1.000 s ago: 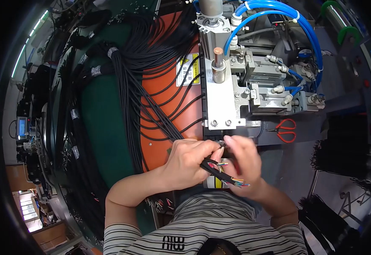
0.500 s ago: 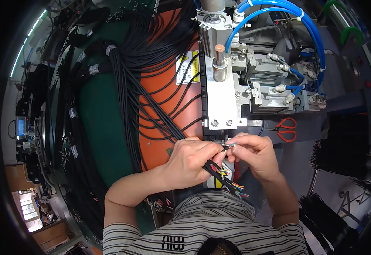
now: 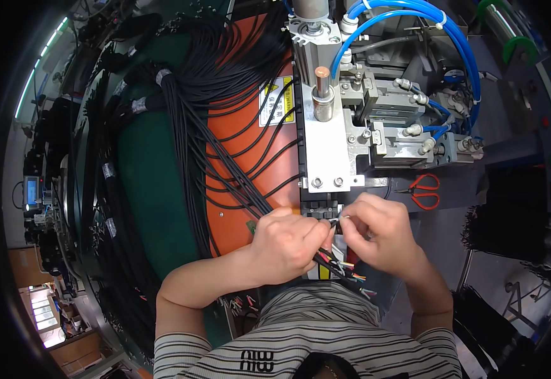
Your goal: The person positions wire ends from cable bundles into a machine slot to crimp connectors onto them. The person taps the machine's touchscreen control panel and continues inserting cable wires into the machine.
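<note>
Closed round several black cables (image 3: 254,197), my left hand (image 3: 291,239) sits in front of the machine (image 3: 329,148). Below that hand, the cable ends stick out with stripped coloured wires (image 3: 351,271) in red, white, yellow and blue. My right hand (image 3: 379,230) pinches the thin wires at the end of one cable, close to my left fingertips. Both hands are just below the dark slotted block (image 3: 319,209) at the machine's front. The wire tips between my right fingers are mostly hidden.
Red-handled scissors (image 3: 425,192) lie right of the machine. More black cables run over the orange surface (image 3: 234,230) and green mat (image 3: 152,183) at left. Blue air hoses (image 3: 474,57) arch above the machine. Dark bundles (image 3: 499,237) hang at right.
My right hand has shifted slightly up and its fingers have curled more. My left hand and the cables have moved slightly, uncovering the dark block at the machine's front.
</note>
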The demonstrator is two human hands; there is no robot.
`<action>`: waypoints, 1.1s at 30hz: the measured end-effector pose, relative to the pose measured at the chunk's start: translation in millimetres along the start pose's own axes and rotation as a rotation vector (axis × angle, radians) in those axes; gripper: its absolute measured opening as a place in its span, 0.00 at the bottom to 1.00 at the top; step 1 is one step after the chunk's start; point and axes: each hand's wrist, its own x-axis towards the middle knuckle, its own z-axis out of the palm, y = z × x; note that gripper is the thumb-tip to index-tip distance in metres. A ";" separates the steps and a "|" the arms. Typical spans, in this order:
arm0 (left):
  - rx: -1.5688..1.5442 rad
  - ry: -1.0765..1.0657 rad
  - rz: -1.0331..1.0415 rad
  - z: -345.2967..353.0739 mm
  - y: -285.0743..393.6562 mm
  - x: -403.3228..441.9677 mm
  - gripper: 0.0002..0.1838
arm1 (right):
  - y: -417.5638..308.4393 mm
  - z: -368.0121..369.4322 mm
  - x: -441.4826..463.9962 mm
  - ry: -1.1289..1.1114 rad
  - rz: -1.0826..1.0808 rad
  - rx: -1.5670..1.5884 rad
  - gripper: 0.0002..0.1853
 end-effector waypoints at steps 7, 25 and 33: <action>0.153 0.008 0.044 0.1 -4.2 0.3 0.23 | -4.2 6.9 2.6 0.109 -0.110 -0.570 0.05; 0.275 -0.177 0.133 -3.6 4.8 10.4 0.22 | 2.9 -1.4 7.2 0.005 -0.117 -0.540 0.03; 0.297 -0.224 0.117 -7.5 6.2 17.8 0.20 | 12.0 9.8 0.3 0.206 -0.137 -0.362 0.03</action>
